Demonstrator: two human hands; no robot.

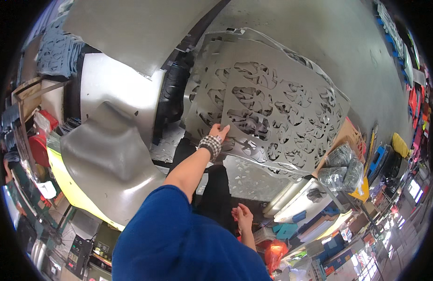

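Observation:
My left hand (pixel 219 132), with a checkered band at the wrist, pinches the near left edge of a grey sheet (pixel 281 111) full of curved cut-outs. That perforated sheet lies over other cut-out sheets (pixel 201 100), which show along its left side and beyond its far edge. Lower down, beside my dark trouser leg (pixel 217 189), my right hand (pixel 243 216) hangs away from the sheets. Its fingers are loosely bent and apart, with nothing visible in them.
A curved plain grey sheet (pixel 111 159) lies left over a yellow-green edge (pixel 69 187). Another plain sheet (pixel 137 33) spans the far left. Clear-wrapped bundles (pixel 340 168) sit right of the stack. Punched scraps (pixel 254 180) lie below it. A red bag (pixel 274 255) stands low right.

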